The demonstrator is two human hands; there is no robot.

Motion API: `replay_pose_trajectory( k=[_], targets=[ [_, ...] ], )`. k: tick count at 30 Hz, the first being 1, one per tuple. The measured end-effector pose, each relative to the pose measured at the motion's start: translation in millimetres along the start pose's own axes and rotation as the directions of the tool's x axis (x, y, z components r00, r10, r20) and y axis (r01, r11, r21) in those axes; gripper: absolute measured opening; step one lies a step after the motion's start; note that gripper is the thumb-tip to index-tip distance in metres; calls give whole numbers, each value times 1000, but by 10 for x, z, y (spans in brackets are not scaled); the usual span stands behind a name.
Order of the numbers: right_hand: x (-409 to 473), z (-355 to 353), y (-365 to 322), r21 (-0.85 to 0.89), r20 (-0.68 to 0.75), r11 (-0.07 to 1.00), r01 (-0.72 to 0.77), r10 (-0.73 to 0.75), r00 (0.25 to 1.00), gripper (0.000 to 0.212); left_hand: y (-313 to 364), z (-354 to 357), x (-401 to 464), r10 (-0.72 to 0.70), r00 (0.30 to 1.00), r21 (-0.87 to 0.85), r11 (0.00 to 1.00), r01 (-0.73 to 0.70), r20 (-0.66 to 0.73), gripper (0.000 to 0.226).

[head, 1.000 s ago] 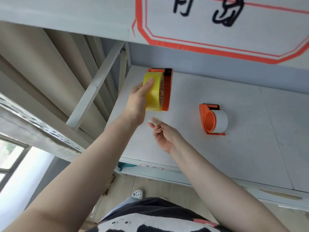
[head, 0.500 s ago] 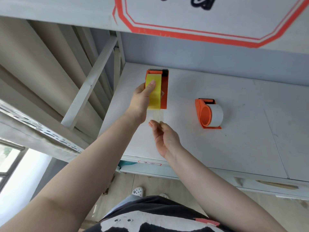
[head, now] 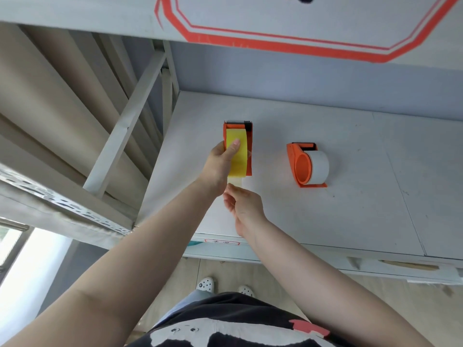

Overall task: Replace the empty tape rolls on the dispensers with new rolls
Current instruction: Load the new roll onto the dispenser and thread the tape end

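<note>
A yellow tape roll sits in an orange dispenser on the left part of the white table. My left hand grips the roll and dispenser from the left, thumb on the yellow tape. Just below it, my right hand pinches the loose clear end of the tape pulled off the roll's near side. A second orange dispenser with a white roll lies on its side to the right, untouched.
A grey wall with an orange-bordered sign rises behind the table. A white metal frame and beige curtain stand to the left. The table's front edge carries a label; the floor and white shoes show below.
My left hand has turned the dispenser so the yellow roll faces up and lowered it to the table. My right hand has closed in under it and holds the tape end.
</note>
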State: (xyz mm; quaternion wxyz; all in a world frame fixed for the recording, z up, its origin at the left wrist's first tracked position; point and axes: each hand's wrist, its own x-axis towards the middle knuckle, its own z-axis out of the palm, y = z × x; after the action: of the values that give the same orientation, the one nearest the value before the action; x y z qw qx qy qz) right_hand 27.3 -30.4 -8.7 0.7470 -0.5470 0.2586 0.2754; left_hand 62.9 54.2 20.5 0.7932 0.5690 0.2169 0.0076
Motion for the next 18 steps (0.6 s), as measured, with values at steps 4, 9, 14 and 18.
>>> replay_pose_trajectory(
  k=[4, 9, 14, 18],
  targets=[
    [16, -54, 23, -66, -33, 997, -36, 34, 999, 11, -85, -20, 16, -63, 998, 8, 998, 63, -8, 29],
    [14, -95, 42, -135, -51, 987, -82, 76, 996, 12, -158, -29, 10, -107, 994, 37, 993, 108, -39, 51],
    [-13, -94, 75, -141, -37, 984, -111, 107, 994, 15, -119, -19, 19, -90, 996, 111, 990, 90, -10, 43],
    [-52, -83, 66, -118, -19, 982, -145, 144, 989, 16, -99, -10, 41, -77, 997, 195, 978, 79, -16, 36]
  ],
)
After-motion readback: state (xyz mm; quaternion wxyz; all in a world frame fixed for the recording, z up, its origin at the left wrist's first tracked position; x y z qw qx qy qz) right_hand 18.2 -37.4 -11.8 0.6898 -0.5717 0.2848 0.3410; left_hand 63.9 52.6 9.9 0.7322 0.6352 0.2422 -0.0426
